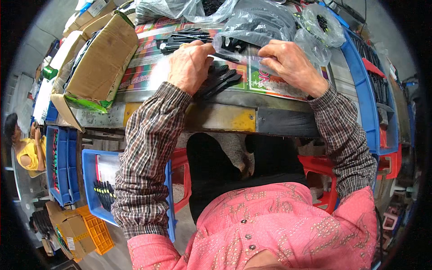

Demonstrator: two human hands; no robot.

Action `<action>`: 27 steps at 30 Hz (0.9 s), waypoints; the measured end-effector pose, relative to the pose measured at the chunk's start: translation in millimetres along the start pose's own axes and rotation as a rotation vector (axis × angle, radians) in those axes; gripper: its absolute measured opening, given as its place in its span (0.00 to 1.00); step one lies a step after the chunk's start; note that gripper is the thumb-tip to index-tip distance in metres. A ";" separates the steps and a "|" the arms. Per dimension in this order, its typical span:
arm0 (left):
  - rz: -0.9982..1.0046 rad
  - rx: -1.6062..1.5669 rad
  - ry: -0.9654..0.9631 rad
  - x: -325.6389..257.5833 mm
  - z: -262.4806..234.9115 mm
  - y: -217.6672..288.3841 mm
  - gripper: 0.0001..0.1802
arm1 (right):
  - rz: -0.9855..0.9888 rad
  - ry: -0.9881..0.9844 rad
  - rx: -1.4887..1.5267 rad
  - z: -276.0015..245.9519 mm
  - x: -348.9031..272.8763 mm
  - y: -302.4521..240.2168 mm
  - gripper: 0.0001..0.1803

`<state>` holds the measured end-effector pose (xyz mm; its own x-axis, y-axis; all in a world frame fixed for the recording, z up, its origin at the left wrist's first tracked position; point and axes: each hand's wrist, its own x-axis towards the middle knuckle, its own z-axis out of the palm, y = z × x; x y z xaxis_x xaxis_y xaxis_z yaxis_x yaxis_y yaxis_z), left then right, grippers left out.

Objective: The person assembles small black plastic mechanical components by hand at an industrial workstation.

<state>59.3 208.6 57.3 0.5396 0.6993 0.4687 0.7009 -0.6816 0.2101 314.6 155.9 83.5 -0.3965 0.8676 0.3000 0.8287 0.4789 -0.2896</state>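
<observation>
My left hand (189, 65) is over the near part of the table, its fingers curled in. From its fingertips a slim black piece (226, 57) points to the right. Just below that hand lies a loose bunch of flat black pieces (221, 82), and beyond it a pile of similar black pieces (186, 36). To the right, my right hand (288, 63) is closed, thumb against curled fingers, by the edge of a clear plastic bag (261, 22). What it pinches, if anything, I cannot make out. Black parts (234, 44) show at the bag's mouth.
An open cardboard box (101, 63) stands on the left of the table. Blue trays (360, 85) with black parts line the right side. Below my left arm is a blue bin (96, 198) holding black-and-yellow pieces. A person in yellow (31, 150) sits at far left.
</observation>
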 end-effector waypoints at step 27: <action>0.119 -0.002 0.003 -6.9 -5.6 -29.8 0.05 | -0.164 0.157 -0.226 36.4 58.4 17.1 0.12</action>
<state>32.1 222.8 52.6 0.6174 0.6127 0.4933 0.6308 -0.7603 0.1549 291.3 219.6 62.9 -0.4808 0.7414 0.4682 0.8324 0.5537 -0.0220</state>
